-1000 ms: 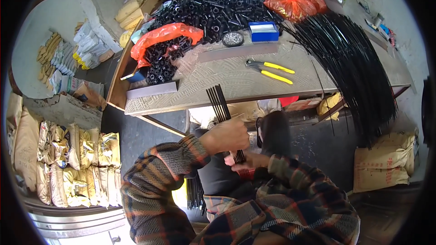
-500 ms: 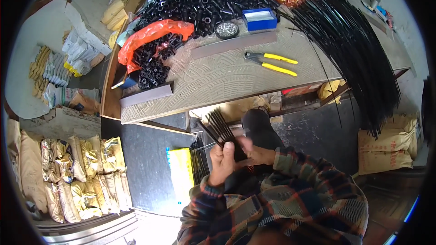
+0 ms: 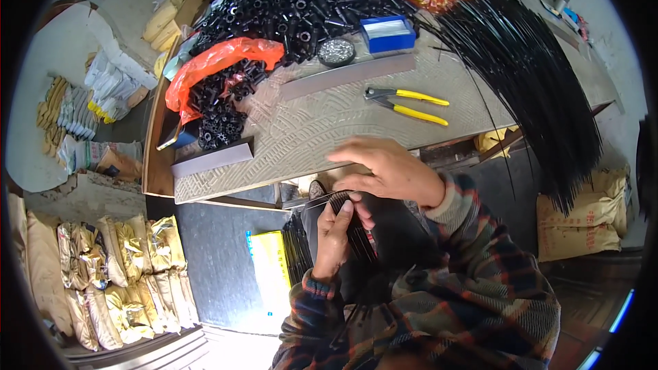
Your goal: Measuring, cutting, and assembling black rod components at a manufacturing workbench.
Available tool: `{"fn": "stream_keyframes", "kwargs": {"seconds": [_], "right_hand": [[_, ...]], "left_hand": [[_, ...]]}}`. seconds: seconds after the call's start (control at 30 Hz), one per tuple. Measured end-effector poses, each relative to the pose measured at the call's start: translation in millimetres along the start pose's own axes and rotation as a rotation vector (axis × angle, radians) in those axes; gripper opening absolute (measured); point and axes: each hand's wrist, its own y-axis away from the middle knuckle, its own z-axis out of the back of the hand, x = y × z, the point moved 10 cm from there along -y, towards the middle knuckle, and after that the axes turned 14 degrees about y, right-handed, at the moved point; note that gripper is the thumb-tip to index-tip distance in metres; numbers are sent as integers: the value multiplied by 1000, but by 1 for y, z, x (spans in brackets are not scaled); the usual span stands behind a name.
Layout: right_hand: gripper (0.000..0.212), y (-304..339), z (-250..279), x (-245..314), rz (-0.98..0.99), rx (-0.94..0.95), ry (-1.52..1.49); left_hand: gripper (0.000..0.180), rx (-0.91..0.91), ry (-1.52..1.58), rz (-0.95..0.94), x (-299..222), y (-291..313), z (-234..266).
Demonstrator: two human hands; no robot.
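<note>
My left hand is closed around a bundle of thin black rods over my lap, thumb pressed along the side. The lower rod ends fan out toward my body. My right hand is lifted just above and right of the bundle's top, beside the table's front edge. Its fingers are stretched and apart, with nothing visible in them. By my left knee, more black rods stand next to a yellow sheet-like thing.
On the textured table lie yellow-handled pliers, a metal strip, a blue box, a round dish of small shiny pieces and a heap of black tubular parts. Long black rods overhang the right side.
My right hand has left the bundle and risen up and forward, its fingers opening. The bundle in my left hand has tipped, its rods now pointing down toward me. The view has shifted slightly.
</note>
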Motion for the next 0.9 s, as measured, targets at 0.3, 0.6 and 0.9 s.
{"fn": "stream_keyframes", "kwargs": {"seconds": [0.3, 0.6, 0.9], "right_hand": [[16, 34, -32, -42, -292, 200, -157], [9, -130, 11, -109, 174, -97, 922], [8, -190, -87, -163, 759, 272, 1229]], "left_hand": [[24, -80, -34, 32, -1, -10, 6], [23, -77, -31, -21, 3, -9, 8], [19, -143, 7, -45, -3, -16, 34]]}}
